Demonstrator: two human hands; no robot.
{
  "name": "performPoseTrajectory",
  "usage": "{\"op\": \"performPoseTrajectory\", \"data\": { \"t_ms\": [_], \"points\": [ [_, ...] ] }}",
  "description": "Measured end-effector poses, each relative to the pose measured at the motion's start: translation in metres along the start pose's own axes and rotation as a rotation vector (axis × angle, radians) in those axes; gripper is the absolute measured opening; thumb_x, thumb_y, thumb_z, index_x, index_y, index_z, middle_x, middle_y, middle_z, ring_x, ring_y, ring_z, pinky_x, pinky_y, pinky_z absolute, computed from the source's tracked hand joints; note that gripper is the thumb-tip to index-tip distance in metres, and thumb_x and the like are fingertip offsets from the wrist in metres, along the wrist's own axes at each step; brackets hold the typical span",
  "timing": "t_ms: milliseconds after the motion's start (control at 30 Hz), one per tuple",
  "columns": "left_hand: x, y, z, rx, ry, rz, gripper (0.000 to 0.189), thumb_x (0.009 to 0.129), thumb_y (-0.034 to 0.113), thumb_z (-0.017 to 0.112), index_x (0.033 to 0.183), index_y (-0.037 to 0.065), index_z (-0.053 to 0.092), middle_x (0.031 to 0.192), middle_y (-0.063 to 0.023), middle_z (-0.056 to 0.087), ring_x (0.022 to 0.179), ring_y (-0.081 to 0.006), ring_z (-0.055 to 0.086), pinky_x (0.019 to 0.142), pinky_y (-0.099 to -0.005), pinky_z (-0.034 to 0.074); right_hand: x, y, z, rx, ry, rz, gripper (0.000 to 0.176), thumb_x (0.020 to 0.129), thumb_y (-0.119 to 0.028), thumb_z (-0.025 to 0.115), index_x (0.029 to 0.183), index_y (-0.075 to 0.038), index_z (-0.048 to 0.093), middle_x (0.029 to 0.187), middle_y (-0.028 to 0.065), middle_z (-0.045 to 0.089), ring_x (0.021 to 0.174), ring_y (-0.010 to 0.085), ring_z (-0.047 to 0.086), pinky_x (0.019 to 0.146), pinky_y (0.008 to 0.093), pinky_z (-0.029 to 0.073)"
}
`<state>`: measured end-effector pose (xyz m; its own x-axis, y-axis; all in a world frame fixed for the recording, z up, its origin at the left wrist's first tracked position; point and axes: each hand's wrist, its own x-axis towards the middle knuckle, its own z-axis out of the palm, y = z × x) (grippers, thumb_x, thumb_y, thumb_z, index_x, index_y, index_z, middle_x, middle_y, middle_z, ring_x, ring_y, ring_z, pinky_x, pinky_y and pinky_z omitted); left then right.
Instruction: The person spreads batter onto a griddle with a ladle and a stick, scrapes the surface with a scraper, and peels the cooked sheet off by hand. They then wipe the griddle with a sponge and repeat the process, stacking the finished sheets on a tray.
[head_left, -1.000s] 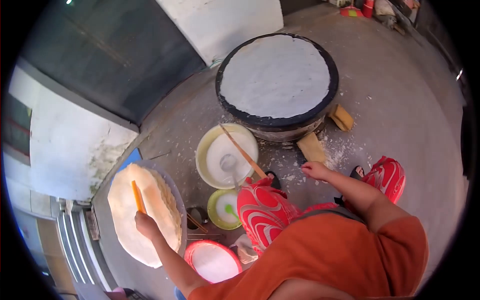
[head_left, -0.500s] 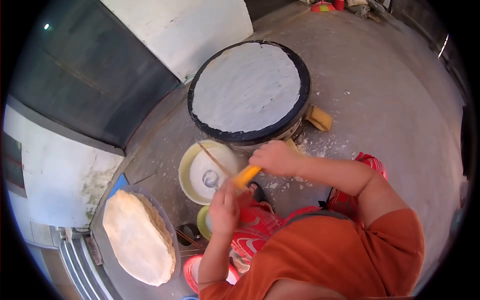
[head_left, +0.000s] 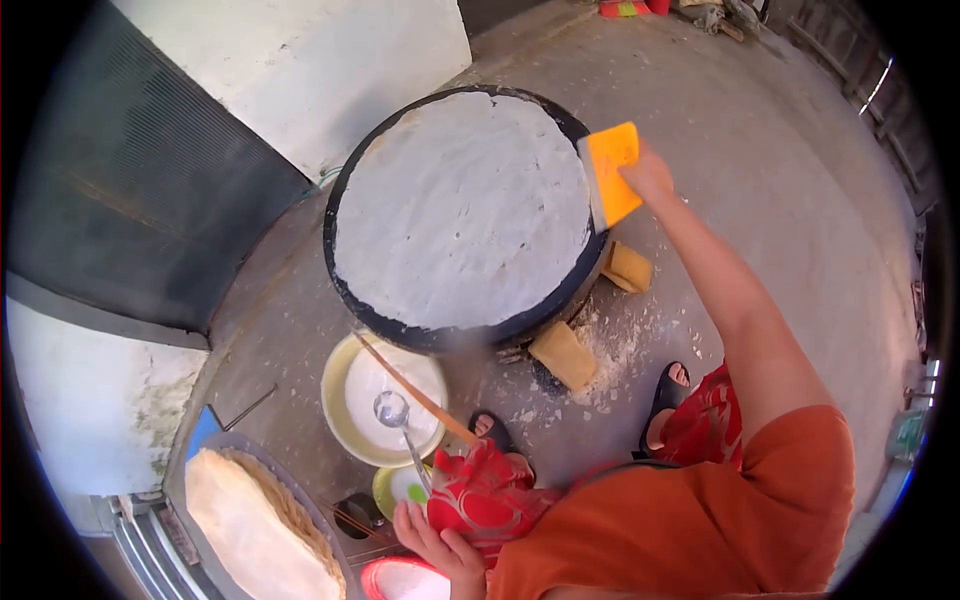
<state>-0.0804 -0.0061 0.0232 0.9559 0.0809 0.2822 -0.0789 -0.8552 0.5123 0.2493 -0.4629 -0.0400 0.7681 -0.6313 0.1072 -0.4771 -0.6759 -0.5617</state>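
Observation:
My right hand [head_left: 648, 178] grips a yellow scraper [head_left: 613, 172], its pale blade against the right rim of a round black griddle [head_left: 345, 290]. White batter [head_left: 465, 205] covers most of the griddle's surface. Down by my red trouser leg, my left hand [head_left: 440, 548] is empty with its fingers apart. Near it are a small green bowl [head_left: 385, 490] and a ladle [head_left: 392, 409] over a large cream bowl [head_left: 333, 400] of white batter. A thin wooden stick [head_left: 415, 390] crosses that bowl.
At the lower left, a stack of thin flatbreads [head_left: 255, 520] lies on a tray. Yellow blocks [head_left: 565, 355] and pale crumbs [head_left: 612, 350] are beside the griddle. A red-rimmed basin [head_left: 405, 580] stands at the bottom. A white wall [head_left: 310, 70] rises behind.
My hands have parted: the right carried the yellow scraper up to the griddle's right rim, while the left moved down, now empty. The view has shifted, showing the ladle and yellow blocks more fully.

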Motion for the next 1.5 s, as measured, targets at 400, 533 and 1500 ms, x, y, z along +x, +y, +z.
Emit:
{"op": "performPoseTrajectory", "data": {
  "t_ms": [400,533,1500],
  "points": [
    [0.064,0.008,0.023,0.034,-0.098,0.003,0.045,0.091,0.027,0.033,0.119,-0.007,0.042,0.123,-0.0271,0.039,0.112,-0.0407,0.038,0.096,-0.0463,0.028,0.161,-0.091,0.077,-0.307,0.01,-0.288,0.057,0.071,-0.032,0.061,0.124,-0.019,0.043,0.11,0.0104,0.057,0.102,0.0276,0.053,0.083,0.0395,0.044],
    [0.079,0.002,0.033,0.131,-0.175,0.019,0.043,0.092,0.024,0.031,0.119,-0.007,0.042,0.122,-0.0252,0.041,0.112,-0.0405,0.039,0.095,-0.0456,0.03,0.2,-0.124,0.091,-0.355,-0.067,-0.08,0.06,0.071,-0.031,0.06,0.127,-0.023,0.04,0.116,0.0087,0.053,0.107,0.0246,0.051,0.086,0.039,0.043],
    [0.092,-0.018,0.033,0.103,-0.152,-0.164,0.048,0.089,0.037,0.038,0.107,-0.005,0.055,0.109,-0.0232,0.049,0.103,-0.0386,0.045,0.089,-0.0473,0.035,-0.081,-0.434,0.284,0.229,-1.034,-1.866,0.049,0.062,-0.003,0.064,0.108,-0.019,0.057,0.104,0.0086,0.059,0.097,0.0285,0.054,0.083,0.0385,0.043]
  ]
}}
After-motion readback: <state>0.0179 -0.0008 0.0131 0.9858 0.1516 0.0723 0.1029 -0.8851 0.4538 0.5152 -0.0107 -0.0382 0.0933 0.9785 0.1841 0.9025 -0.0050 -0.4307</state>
